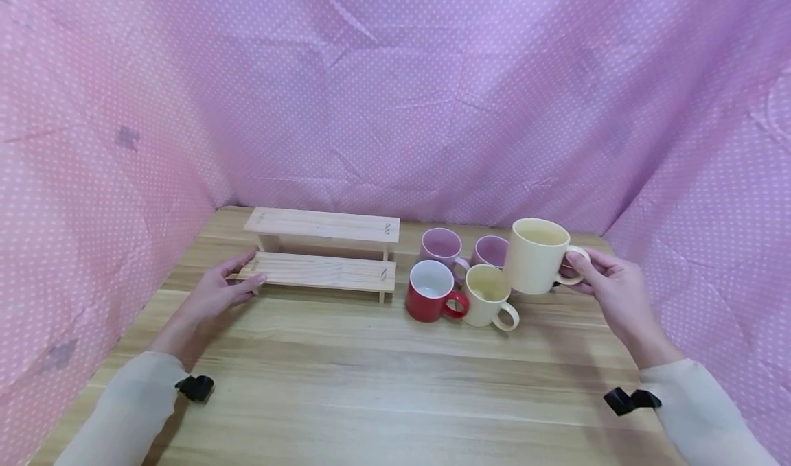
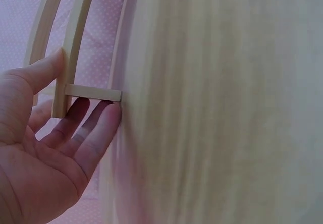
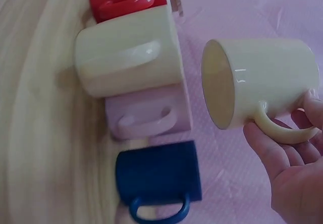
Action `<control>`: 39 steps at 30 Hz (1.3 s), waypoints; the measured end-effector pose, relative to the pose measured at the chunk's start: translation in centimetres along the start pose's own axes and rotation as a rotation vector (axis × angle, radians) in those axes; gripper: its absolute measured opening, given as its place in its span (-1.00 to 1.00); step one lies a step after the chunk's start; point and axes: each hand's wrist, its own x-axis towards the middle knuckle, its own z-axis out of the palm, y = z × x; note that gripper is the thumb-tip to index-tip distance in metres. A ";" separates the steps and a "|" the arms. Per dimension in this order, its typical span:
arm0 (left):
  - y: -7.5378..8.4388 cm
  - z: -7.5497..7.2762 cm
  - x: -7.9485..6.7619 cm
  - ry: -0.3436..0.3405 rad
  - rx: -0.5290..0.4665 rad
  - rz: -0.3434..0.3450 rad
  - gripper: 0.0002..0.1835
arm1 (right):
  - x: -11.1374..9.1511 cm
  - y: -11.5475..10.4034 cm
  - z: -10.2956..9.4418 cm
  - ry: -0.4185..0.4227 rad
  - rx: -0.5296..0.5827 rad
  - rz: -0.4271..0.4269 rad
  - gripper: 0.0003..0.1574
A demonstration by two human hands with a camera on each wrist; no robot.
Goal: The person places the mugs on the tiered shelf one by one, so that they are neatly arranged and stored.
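My right hand (image 1: 618,291) holds a cream mug (image 1: 535,257) by its handle, upright and raised above the tabletop. In the right wrist view the fingers curl round that handle, and the mug's side shows small dark marks. My left hand (image 1: 222,289) grips the left end of the front board of a two-level wooden stand (image 1: 318,271). In the left wrist view the thumb presses on the board (image 2: 73,42) and the fingers lie under it by its short leg (image 2: 93,92).
Right of the stand are a red mug (image 1: 426,305) with white inside, another cream mug (image 1: 485,308) and two pink mugs (image 1: 440,246) behind. A blue mug (image 3: 159,173) shows in the right wrist view, mostly hidden in the head view. Dotted pink cloth (image 1: 395,109) surrounds the table.
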 end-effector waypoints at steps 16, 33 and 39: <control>0.4 -0.9 0.3 -0.045 0.036 -0.018 -0.06 | 6.5 -0.7 10.5 -0.095 -0.013 0.016 -0.71; 0.5 -1.0 0.2 -0.069 0.083 -0.020 -0.06 | 10.4 0.7 26.1 -0.251 0.063 0.046 -0.60; 0.6 -1.1 0.5 -0.057 0.079 -0.019 -0.07 | 11.5 1.5 31.9 -0.296 0.092 0.055 -0.62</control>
